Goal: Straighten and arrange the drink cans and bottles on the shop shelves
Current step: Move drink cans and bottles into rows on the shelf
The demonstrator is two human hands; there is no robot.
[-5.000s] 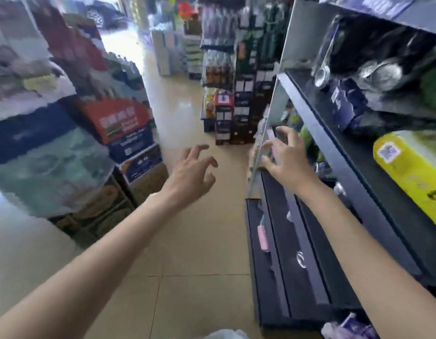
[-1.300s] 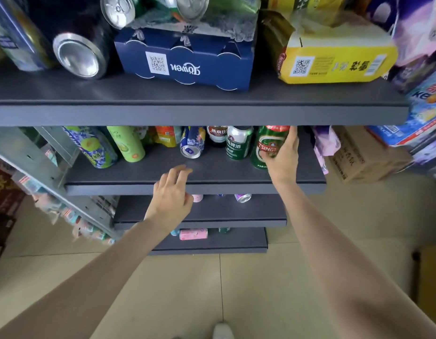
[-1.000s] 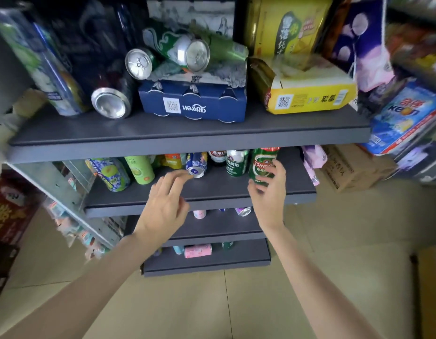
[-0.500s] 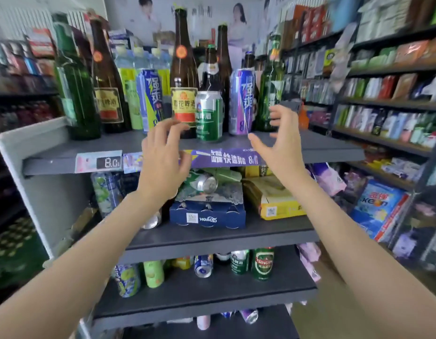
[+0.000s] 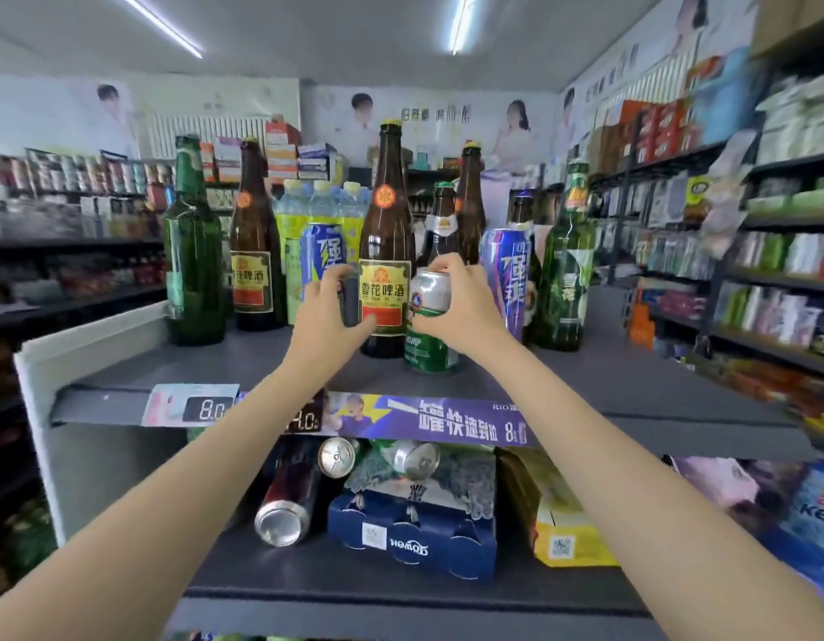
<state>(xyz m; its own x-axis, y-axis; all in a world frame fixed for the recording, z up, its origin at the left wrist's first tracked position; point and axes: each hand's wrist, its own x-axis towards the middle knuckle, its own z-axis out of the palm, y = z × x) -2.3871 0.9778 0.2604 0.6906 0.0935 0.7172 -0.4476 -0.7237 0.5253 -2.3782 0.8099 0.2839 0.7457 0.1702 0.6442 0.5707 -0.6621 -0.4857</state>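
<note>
Reaching up to the top shelf (image 5: 632,390) of a shop gondola, a person works among upright beer bottles and tall cans, with more stock lying loose on the shelf below. Largest in the front row is the brown bottle (image 5: 386,252) with a yellow-and-red label, standing upright, neck to the ceiling. Just to its right stands the green can (image 5: 429,330), also upright, its long axis vertical and its silver top facing up. The right hand (image 5: 461,307) has its grip closed round the can's upper half, fingers curled over the rim (thumb side toward the bottle). The left hand (image 5: 329,312) hangs beside the brown bottle's lower left, fingers curled toward the label; whether it actually touches the glass cannot be told. The can sits directly under the right hand, so that hand is the nearer one; any turn to face the label outward would probably spin about the vertical axis.
</note>
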